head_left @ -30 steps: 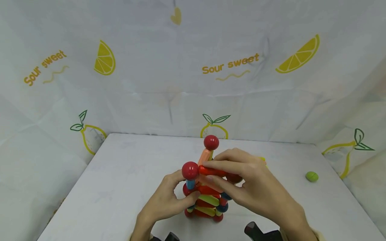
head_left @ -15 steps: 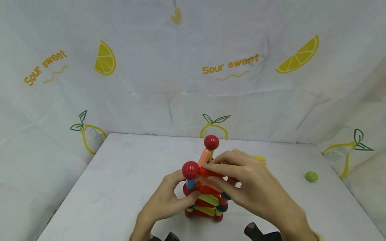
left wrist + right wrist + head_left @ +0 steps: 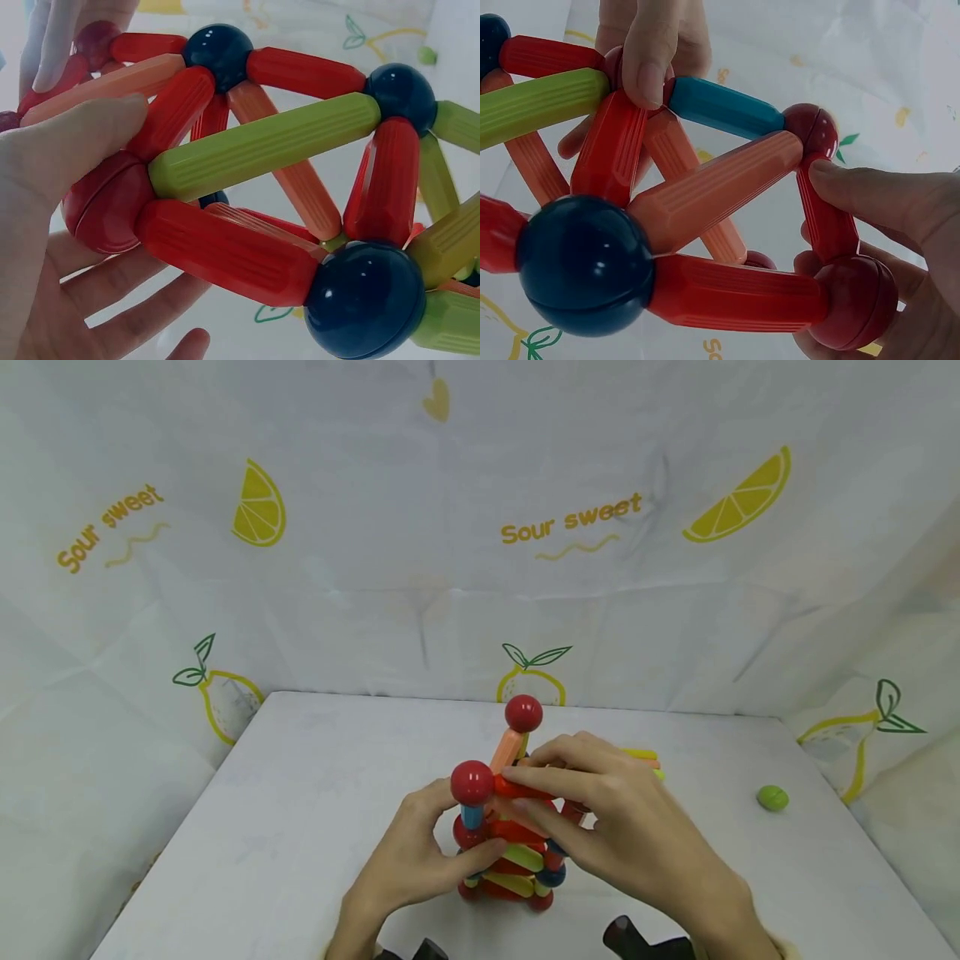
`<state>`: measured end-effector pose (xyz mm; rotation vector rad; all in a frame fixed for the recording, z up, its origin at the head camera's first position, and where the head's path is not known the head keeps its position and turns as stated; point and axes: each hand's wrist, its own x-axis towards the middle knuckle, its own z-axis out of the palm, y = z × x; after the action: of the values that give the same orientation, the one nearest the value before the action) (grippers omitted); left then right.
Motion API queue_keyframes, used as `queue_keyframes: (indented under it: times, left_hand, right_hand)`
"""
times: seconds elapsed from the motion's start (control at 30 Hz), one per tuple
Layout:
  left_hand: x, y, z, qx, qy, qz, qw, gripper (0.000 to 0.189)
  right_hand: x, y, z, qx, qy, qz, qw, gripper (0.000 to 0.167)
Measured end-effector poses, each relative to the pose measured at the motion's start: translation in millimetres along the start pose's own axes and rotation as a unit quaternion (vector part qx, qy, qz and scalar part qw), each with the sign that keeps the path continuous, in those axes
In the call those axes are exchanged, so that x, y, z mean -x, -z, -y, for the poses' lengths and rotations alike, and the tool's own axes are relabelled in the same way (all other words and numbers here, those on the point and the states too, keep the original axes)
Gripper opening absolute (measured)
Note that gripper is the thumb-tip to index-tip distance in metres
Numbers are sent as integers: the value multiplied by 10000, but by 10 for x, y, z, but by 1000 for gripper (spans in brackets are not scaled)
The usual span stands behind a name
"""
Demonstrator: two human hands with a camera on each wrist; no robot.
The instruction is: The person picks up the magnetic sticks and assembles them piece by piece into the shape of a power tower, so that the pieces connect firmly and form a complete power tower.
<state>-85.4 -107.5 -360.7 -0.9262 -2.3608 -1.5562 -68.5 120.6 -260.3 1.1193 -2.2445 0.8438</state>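
A tower of magnetic rods and balls [image 3: 522,857] stands upright on the table, built from red, green, orange and blue rods. My left hand [image 3: 416,860] holds its left side, with thumb and fingers around a red ball [image 3: 109,202]. At the top level my right hand [image 3: 637,827] pinches a red rod [image 3: 829,210]. That rod runs between the upper left red ball [image 3: 472,782] and another red ball [image 3: 855,300] by the right fingers. One more red ball [image 3: 523,713] tops an orange rod [image 3: 507,750] at the back. Both hands hide parts of the tower.
Behind my right hand lie loose yellow, orange and green rods [image 3: 641,753], partly hidden. Farther right on the white table [image 3: 300,793] is a small green oval piece [image 3: 772,797]. A white printed cloth [image 3: 375,527] hangs behind the table.
The red ball beside the right fingers has turned mostly out of sight behind the hand, and the pinched rod has swung slightly. The left thumb has slid a little to the right.
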Motion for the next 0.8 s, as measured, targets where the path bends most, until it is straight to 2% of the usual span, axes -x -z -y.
queue_keyframes:
  times: [0.1,0.2,0.33,0.4,0.5,0.6,0.67,0.73,0.8]
  left_hand:
    - [6,23,-1,-22,52,-95,9999,42]
    - [29,87,21,-64,245,-139,9996,42]
    - [81,225,76,-436,583,-385,9966,40]
    - [108,293,106,-689,756,-619,9928,41]
    - [126,343,130,-986,978,-1130,9838,42]
    - [111,327,126,-1137,1144,-1759,9711,44]
    - [95,299,114,-1150,1175,-2099,9638,39]
    - [85,282,98,-1180,1158,-2257,9601,32]
    - [91,286,77,-1242,1116,-2186,9614,29]
  right_hand:
    - [2,-11,3,-63,-18,0,10000,38]
    - [11,-18,10,-71,-113,35,9999,38]
    - [20,-6,10,-87,-318,-12,9995,40]
    - [20,9,-3,-151,-395,-134,9990,40]
    - [22,36,-47,-246,-540,-367,9976,38]
    - [20,39,-140,-208,-778,-716,9942,33]
    - [13,11,-247,-173,-894,-1003,9908,29]
    - [14,-45,-391,-63,-993,-1241,9873,25]
    - [29,-123,-555,64,-1127,-1373,9841,22]
